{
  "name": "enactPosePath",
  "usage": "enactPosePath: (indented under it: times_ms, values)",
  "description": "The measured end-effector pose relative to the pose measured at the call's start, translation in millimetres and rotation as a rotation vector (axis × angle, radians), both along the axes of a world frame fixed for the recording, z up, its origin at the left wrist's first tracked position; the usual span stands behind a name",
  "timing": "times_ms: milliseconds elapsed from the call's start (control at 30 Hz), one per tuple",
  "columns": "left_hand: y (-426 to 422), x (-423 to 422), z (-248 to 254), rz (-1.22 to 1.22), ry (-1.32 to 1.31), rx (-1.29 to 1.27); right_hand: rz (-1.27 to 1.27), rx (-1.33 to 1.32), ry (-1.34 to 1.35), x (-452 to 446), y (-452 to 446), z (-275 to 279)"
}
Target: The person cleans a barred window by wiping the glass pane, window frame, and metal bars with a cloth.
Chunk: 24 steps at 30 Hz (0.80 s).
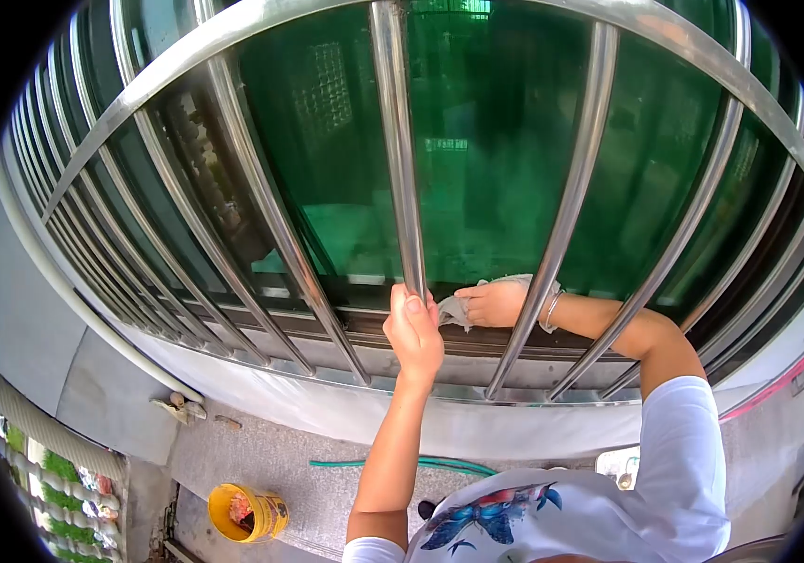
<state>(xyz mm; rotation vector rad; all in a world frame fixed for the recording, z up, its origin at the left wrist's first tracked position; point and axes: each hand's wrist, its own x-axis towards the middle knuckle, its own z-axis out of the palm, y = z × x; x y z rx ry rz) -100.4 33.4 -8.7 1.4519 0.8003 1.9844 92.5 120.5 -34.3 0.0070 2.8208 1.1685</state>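
Note:
My left hand (414,335) is wrapped round the lower part of an upright metal window bar (398,159). Reaching in between the bars, my right hand (500,302) presses a grey cloth (456,312) against the bottom of the green window pane (496,188), close to the dark frame. Part of the cloth shows above and behind the fingers. One bar (552,230) crosses in front of my right wrist, where a bracelet (555,305) sits.
A curved metal rail (176,70) joins the bars above. Below are the white wall (439,422), a yellow bucket (275,511) with reddish contents on the concrete ground, and a green hose (345,463). A balustrade (54,493) stands at lower left.

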Motion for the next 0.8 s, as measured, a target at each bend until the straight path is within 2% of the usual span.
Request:
enactPosePath:
  times_ms: [100,133,200,267,400,467,533,600,700,767,800]
  values:
    - [-0.3,1.2,4.6,0.013,-0.008,0.018,0.067,-0.090,0.058,13.9,-5.4,11.6]
    - [-1.4,-0.2,5.2,-0.006,0.000,0.008,0.000,-0.155,0.044,17.2,-7.4,18.3]
    - [-0.3,-2.6,4.1,-0.008,0.026,0.005,-0.058,-0.115,0.203,26.2,-14.3,33.5]
    - [-1.4,-5.2,6.5,-0.024,0.029,-0.015,-0.179,0.106,0.263,44.2,-27.8,53.2]
    - [-3.7,-7.5,8.7,-0.063,0.025,-0.032,-0.609,0.560,1.151,85.0,-71.6,47.8]
    - [-3.3,-4.7,8.8,-0.051,-0.007,-0.045,-0.720,0.485,1.468,96.0,-88.0,39.6]
    - [-1.9,-7.0,5.0,-0.118,-0.026,-0.088,-0.883,0.145,1.562,96.1,-121.3,37.3]
    - [-5.5,-8.4,8.6,-0.177,-0.068,-0.102,-1.261,-0.182,1.642,100.1,-154.3,26.0]
    - [-8.0,-8.1,11.6,-0.218,-0.077,-0.101,-1.298,-0.179,1.634,72.7,-223.9,35.6]
    - [-10.0,-8.2,11.3,-0.245,-0.096,-0.137,-1.216,-0.533,1.906,66.6,-265.8,29.1]
    - [-11.3,-9.0,11.0,-0.249,-0.082,-0.146,-1.216,-0.540,1.913,66.2,-280.0,22.0]
